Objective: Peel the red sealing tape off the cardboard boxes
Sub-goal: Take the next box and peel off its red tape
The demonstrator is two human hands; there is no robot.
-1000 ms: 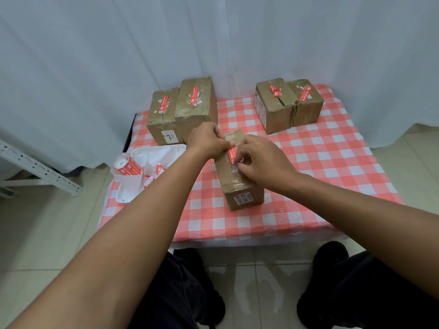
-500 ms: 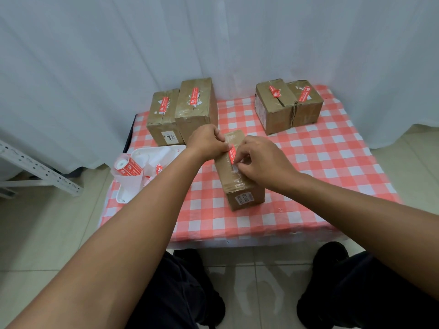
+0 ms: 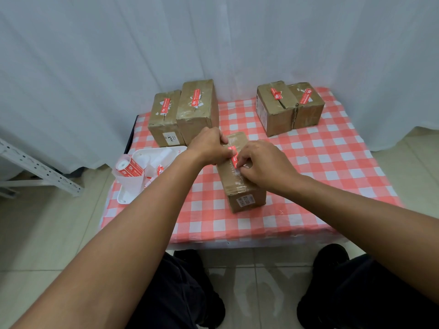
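Both hands met on top of the nearest cardboard box (image 3: 240, 186), which lay lengthwise near the middle of the checked tablecloth (image 3: 332, 167). The left hand (image 3: 210, 146) curled over the box's far left edge and gripped it, thumb close beside the red tape. The right hand (image 3: 263, 162) bent its fingers down onto the lid, and its fingertips appeared to pinch or pick at the near end of the red sealing tape (image 3: 233, 155); whether an edge had lifted free could not be told.

Judging from this, the step in hand was starting the peel on this box. The next move would call for a firm pinch on the loosened end and a slow pull along the strip, low to the lid, while the left hand kept the box from sliding. A fast pull might tear the strip or the paper under it.

That strip was short, bright red with white print, lying along the lid seam over glossy clear tape that wrinkled near the front edge. A white barcode label showed on the box's near face.

Four more boxes stood at the back, all with red strips on top: a left pair (image 3: 183, 115) touching each other, and a right pair (image 3: 289, 105) likewise. A white tray (image 3: 123, 198) at the left edge held a roll of red tape (image 3: 129, 167) and some red and white scraps.
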